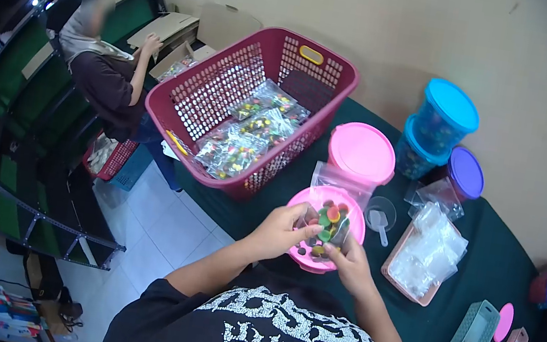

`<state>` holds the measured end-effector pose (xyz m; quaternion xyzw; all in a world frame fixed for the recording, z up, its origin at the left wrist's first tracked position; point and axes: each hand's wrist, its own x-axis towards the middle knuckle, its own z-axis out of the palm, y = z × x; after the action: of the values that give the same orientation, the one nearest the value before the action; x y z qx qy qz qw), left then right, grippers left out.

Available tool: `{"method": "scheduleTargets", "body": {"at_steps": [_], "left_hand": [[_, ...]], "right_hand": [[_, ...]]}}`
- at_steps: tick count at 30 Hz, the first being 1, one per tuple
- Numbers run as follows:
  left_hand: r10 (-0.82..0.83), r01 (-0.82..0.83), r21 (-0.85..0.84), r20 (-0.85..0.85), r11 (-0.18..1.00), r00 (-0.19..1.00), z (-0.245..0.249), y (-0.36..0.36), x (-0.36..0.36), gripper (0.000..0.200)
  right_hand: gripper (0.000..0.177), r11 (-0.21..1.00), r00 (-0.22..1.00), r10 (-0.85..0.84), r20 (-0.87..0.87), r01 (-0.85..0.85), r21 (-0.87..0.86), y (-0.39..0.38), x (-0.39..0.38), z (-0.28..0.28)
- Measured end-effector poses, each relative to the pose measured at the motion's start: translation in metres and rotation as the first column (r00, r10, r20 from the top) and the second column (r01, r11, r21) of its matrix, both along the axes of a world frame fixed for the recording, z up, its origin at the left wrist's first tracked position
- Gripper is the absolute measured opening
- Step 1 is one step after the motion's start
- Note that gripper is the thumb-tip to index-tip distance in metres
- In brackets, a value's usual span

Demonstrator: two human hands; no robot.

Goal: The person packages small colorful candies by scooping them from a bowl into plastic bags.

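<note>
While both hands meet over the green counter (500,278), the left hand (278,233) and the right hand (353,266) each pinch an edge of one small clear bag (331,224) holding coloured round sweets. The bag is just above an open pink tub (314,265) with more sweets loose in it. Off to the right, near the counter's edge, stands one teal basket (469,338); what is in it is too small to tell. Just right of the tub is one clear cup (382,208) with a white scoop (377,223) in it, and beside that one brown tray (394,258) heaped with empty clear bags (428,253). Behind the open tub stands a second pink tub (362,151), its lid on. To the left, a maroon basket (230,85) holds a pile of filled sweet bags (247,134). Farther back are two blue-lidded tubs (445,116), one stacked on the other, with one purple-lidded tub (465,173) just beside them. Far left, another person (105,83) sits by cardboard boxes (167,29).
</note>
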<state>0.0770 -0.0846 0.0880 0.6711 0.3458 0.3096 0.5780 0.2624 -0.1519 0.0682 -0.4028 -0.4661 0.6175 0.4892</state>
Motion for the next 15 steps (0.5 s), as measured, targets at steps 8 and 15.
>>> {"method": "scheduleTargets", "body": {"at_steps": [8, 15], "left_hand": [[0.16, -0.176, 0.076, 0.179, 0.982, 0.971, 0.056, 0.11, -0.104, 0.039], [0.183, -0.182, -0.103, 0.001, 0.978, 0.983, 0.072, 0.226, -0.202, 0.064]], "right_hand": [[0.045, 0.993, 1.0, -0.002, 0.006, 0.002, 0.115, 0.156, -0.103, 0.082], [0.076, 0.996, 0.955, 0.088, -0.284, -0.092, -0.003, 0.275, -0.188, 0.064]]}}
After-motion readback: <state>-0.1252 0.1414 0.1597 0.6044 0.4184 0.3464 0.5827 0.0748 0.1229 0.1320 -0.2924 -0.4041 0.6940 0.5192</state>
